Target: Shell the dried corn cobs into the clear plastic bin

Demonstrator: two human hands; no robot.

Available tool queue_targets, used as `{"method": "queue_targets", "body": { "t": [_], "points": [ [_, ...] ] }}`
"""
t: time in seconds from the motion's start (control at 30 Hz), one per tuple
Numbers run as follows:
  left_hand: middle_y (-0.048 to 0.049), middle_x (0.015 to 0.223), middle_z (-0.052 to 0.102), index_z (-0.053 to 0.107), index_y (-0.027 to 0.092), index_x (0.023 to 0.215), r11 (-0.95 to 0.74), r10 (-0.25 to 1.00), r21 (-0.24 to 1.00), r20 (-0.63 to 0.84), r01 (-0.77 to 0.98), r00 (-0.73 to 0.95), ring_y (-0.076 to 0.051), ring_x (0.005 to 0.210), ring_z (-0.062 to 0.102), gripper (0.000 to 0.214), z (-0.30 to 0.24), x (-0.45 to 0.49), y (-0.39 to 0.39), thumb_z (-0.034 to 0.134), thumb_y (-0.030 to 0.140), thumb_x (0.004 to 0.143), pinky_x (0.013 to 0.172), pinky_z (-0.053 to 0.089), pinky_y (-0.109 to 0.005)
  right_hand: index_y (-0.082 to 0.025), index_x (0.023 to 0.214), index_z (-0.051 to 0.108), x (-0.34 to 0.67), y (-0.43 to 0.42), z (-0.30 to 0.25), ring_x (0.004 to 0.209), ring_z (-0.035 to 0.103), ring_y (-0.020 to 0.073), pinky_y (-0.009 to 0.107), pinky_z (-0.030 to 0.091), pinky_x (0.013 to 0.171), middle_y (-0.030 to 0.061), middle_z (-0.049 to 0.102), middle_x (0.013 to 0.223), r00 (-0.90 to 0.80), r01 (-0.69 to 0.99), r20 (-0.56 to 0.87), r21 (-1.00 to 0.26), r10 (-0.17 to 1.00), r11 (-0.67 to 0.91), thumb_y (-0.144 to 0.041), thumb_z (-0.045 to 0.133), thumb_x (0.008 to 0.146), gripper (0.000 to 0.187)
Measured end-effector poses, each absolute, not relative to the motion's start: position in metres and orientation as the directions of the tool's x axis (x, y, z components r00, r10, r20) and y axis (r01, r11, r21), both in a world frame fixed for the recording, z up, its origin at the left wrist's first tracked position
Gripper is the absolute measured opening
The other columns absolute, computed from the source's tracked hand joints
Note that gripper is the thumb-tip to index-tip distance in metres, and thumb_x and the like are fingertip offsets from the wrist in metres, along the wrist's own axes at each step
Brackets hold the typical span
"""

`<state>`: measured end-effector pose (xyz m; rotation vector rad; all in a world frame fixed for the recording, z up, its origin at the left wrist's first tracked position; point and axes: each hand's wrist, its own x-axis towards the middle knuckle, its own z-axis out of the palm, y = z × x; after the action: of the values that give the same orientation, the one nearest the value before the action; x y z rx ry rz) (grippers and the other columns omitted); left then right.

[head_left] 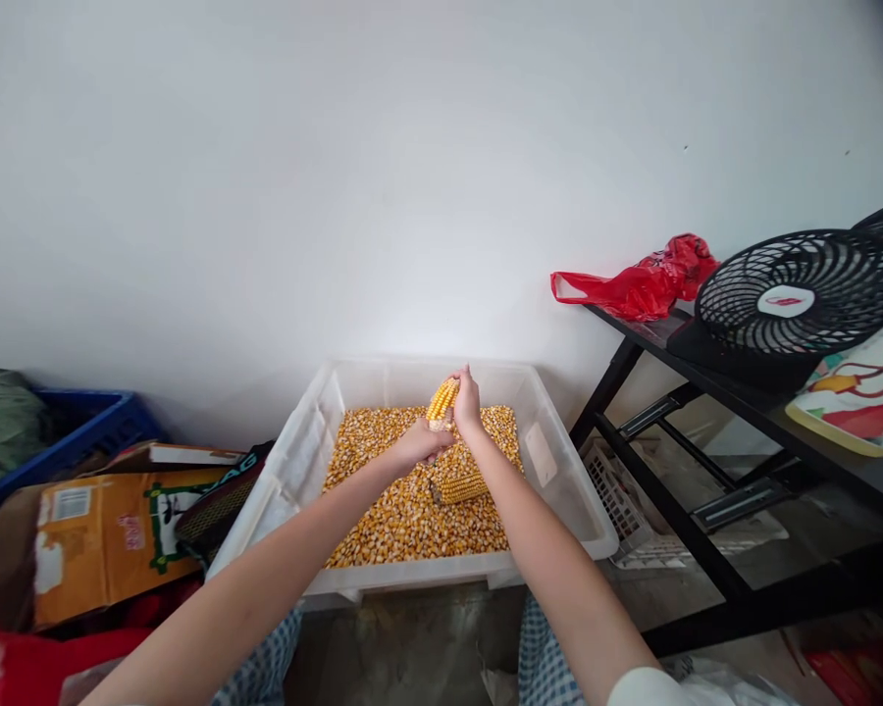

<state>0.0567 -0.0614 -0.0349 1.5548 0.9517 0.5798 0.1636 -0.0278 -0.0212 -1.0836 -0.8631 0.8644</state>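
Observation:
Both my hands hold one corn cob [442,400] over a clear plastic bin [294,461]. My left hand [421,443] grips the lower, stripped end of the cob. My right hand [466,400] is closed round its upper side, fingers pressed on the yellow kernels. The bin is filled with loose corn kernels [404,510]. A second cob [460,487] with kernels still on it lies on the kernels just below my hands.
A black table [713,382] on the right carries a black fan [799,294], a red plastic bag [644,279] and a colourful tray [864,397]. An orange cardboard box [107,534] and a blue crate [80,436] stand left. White wall behind.

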Motion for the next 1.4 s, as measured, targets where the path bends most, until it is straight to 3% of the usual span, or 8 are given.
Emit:
{"method": "queue_targets", "body": {
  "t": [0.13, 0.3, 0.4, 0.8, 0.97, 1.17, 1.3, 1.4],
  "points": [
    [0.002, 0.046, 0.046, 0.044, 0.017, 0.057, -0.114, 0.884, 0.891, -0.111, 0.439, 0.455, -0.009, 0.038, 0.042, 0.025, -0.039, 0.057, -0.057, 0.058, 0.035, 0.068, 0.041, 0.032, -0.022, -0.018, 0.056, 0.052, 0.175, -0.027, -0.016, 0.047, 0.053, 0.0107, 0.021, 0.041, 0.048, -0.0004, 0.057, 0.051, 0.386, -0.179, 0.146, -0.957, 0.911, 0.229, -0.061, 0.031, 0.081, 0.054],
    [-0.0094, 0.08, 0.066, 0.057, 0.015, 0.089, -0.351, 0.934, 0.529, 0.145, 0.773, 0.325, -0.02, 0.073, 0.062, 0.02, -0.049, 0.052, -0.052, 0.052, 0.028, 0.074, 0.061, 0.041, -0.025, -0.018, 0.057, 0.049, 0.163, -0.032, -0.012, 0.046, 0.057, 0.0145, 0.028, 0.048, 0.051, 0.0027, 0.059, 0.05, 0.265, -0.646, -0.204, -0.764, 0.943, 0.016, -0.048, 0.024, 0.087, 0.05],
    [-0.0111, 0.089, 0.067, 0.056, 0.015, 0.101, -0.364, 0.931, 0.401, 0.178, 0.841, 0.319, -0.022, 0.083, 0.063, 0.028, -0.05, 0.053, -0.054, 0.05, 0.024, 0.075, 0.067, 0.041, -0.025, -0.019, 0.053, 0.044, 0.153, -0.033, -0.014, 0.041, 0.055, 0.014, 0.027, 0.048, 0.048, -0.0002, 0.052, 0.04, 0.416, -0.677, -0.242, -0.726, 0.877, 0.121, -0.042, 0.027, 0.088, 0.045],
    [0.0024, 0.049, 0.048, 0.046, 0.016, 0.058, -0.276, 0.905, 0.82, 0.046, 0.501, 0.424, -0.009, 0.046, 0.048, 0.013, -0.038, 0.06, -0.06, 0.052, 0.019, 0.07, 0.047, 0.035, -0.02, -0.018, 0.053, 0.052, 0.154, -0.029, -0.023, 0.04, 0.049, 0.01, 0.02, 0.037, 0.041, -0.0018, 0.053, 0.044, 0.541, -0.047, 0.275, -0.934, 0.795, 0.355, -0.056, 0.03, 0.085, 0.054],
    [0.0033, 0.048, 0.048, 0.048, 0.015, 0.064, -0.12, 0.815, 0.923, -0.118, 0.364, 0.567, -0.008, 0.039, 0.043, 0.025, -0.032, 0.055, -0.057, 0.06, 0.036, 0.069, 0.037, 0.035, -0.019, -0.017, 0.057, 0.055, 0.176, -0.022, -0.021, 0.042, 0.052, 0.0108, 0.021, 0.039, 0.043, -0.0003, 0.055, 0.047, 0.357, -0.212, 0.16, -0.946, 0.92, 0.246, -0.062, 0.028, 0.082, 0.058],
    [-0.0067, 0.088, 0.065, 0.052, 0.014, 0.105, -0.23, 0.919, 0.828, 0.012, 0.512, 0.394, -0.016, 0.069, 0.062, 0.04, -0.04, 0.049, -0.046, 0.059, 0.029, 0.069, 0.053, 0.046, -0.021, -0.016, 0.065, 0.055, 0.169, -0.026, -0.014, 0.042, 0.054, 0.0127, 0.022, 0.041, 0.043, 0.0011, 0.057, 0.048, 0.24, -0.417, -0.078, -0.908, 0.968, 0.03, -0.06, 0.036, 0.081, 0.05],
    [-0.0106, 0.086, 0.068, 0.06, 0.016, 0.091, -0.365, 0.931, 0.565, 0.204, 0.74, 0.303, -0.022, 0.08, 0.064, 0.023, -0.042, 0.054, -0.048, 0.052, 0.031, 0.075, 0.067, 0.044, -0.026, -0.019, 0.062, 0.045, 0.147, -0.032, -0.01, 0.041, 0.053, 0.0135, 0.026, 0.044, 0.042, -0.0004, 0.053, 0.045, 0.373, -0.67, -0.227, -0.737, 0.899, 0.092, -0.054, 0.031, 0.085, 0.044],
    [-0.0082, 0.076, 0.067, 0.061, 0.015, 0.079, -0.413, 0.911, 0.605, 0.254, 0.681, 0.326, -0.02, 0.075, 0.063, 0.016, -0.041, 0.06, -0.052, 0.051, 0.027, 0.075, 0.064, 0.043, -0.024, -0.019, 0.059, 0.044, 0.142, -0.035, -0.006, 0.037, 0.05, 0.0125, 0.025, 0.042, 0.04, -0.0031, 0.047, 0.041, 0.525, -0.539, -0.118, -0.812, 0.843, 0.222, -0.053, 0.036, 0.084, 0.043]
  ]
}}
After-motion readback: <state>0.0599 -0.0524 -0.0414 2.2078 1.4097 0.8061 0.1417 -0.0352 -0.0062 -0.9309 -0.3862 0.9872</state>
